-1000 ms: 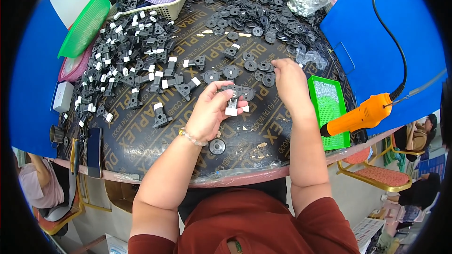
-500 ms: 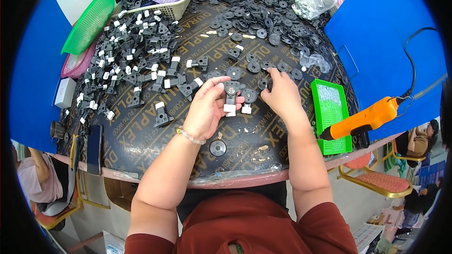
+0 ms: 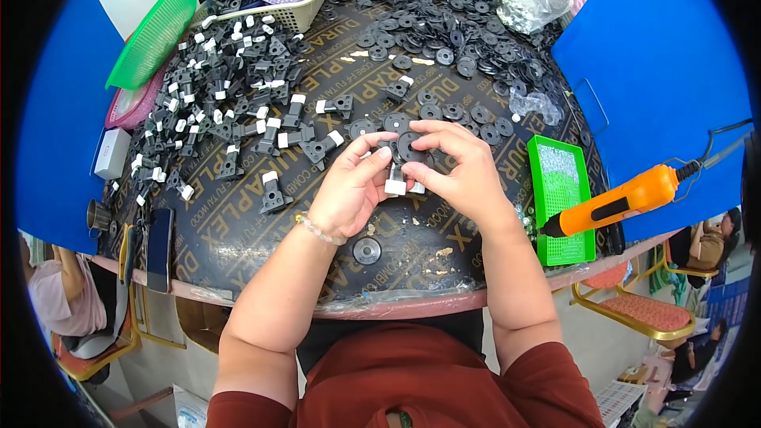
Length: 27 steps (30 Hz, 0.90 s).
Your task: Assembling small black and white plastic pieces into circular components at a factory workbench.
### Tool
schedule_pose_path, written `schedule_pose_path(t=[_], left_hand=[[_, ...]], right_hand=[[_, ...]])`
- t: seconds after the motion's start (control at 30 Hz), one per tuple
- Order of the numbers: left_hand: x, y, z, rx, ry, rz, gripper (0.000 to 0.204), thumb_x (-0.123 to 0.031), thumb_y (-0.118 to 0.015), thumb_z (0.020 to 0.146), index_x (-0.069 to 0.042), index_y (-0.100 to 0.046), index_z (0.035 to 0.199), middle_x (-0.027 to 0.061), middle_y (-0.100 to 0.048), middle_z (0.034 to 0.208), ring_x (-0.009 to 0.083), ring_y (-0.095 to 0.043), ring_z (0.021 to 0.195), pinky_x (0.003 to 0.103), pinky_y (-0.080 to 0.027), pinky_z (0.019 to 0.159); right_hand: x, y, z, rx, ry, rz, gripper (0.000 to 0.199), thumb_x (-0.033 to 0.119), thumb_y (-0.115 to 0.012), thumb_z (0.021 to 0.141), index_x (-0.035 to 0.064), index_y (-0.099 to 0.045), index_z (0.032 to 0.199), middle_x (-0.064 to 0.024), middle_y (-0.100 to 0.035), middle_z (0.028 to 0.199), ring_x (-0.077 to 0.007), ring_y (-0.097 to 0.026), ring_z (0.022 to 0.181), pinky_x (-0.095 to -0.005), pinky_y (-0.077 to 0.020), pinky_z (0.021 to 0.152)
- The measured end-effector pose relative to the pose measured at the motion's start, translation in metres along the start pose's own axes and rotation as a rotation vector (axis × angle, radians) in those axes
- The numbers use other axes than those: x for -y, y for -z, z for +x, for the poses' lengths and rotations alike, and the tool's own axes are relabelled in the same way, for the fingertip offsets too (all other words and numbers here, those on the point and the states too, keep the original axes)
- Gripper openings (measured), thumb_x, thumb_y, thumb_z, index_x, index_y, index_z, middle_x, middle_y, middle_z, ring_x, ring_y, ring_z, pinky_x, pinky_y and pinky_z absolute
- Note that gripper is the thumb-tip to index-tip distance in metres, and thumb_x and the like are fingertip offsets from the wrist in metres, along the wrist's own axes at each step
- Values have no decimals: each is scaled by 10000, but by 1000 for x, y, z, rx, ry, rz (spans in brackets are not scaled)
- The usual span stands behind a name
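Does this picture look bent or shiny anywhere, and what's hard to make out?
Head view: strong fisheye bending, black rim; head view: pale sheen on the dark table, toward its near left; head view: the black disc at the right hand, partly hidden.

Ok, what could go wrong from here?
1. The black disc between the right hand's fingers could slip or seat crooked against the white-tipped part in the left hand; fingers partly hide the contact.
2. The orange screwdriver reaches over the green tray; the right forearm might bump either.
3. The phone at the table's edge could get knocked off.
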<state>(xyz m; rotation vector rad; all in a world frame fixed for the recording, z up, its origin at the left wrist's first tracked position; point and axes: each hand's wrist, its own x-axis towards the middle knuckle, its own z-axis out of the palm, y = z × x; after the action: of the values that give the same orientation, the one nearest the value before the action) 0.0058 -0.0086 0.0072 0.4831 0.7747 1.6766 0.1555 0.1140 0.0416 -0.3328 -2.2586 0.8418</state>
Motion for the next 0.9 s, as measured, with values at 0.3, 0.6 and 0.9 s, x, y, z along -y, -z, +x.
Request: schedule_pose_path(t=[0.3,0.6,0.9], left_hand=[[3,-3,-1,-13,-1,-4,252,-141,-525,1018,-57,-530,1255,110,-655,1098,213,-680,946,390,-585,849],[3,-6,-3,15,-26,40,316,-109,-505,1018,-46,-518,1327,82,-644,1168,169,-656,1019,330,-563,860],[-28,15,3,-437,-847,1686,420,-76,-726,752,-97,-652,1165,96,-618,1130,321,-549,1103,444,-416,957]], right_hand=[[14,1,-1,15,-116,150,446,111,-790,744,28,-647,1158,-138,-673,1141,-299,-650,1058,-382,-498,940],[18,3,-3,127,-64,-60,459,49,-754,763,33,-620,1202,-138,-663,1154,-330,-620,1082,-396,-500,931],[15,14,3,-61,-195,53,638,36,-767,748,56,-554,1350,-162,-640,1220,-306,-625,1135,-367,-488,987]])
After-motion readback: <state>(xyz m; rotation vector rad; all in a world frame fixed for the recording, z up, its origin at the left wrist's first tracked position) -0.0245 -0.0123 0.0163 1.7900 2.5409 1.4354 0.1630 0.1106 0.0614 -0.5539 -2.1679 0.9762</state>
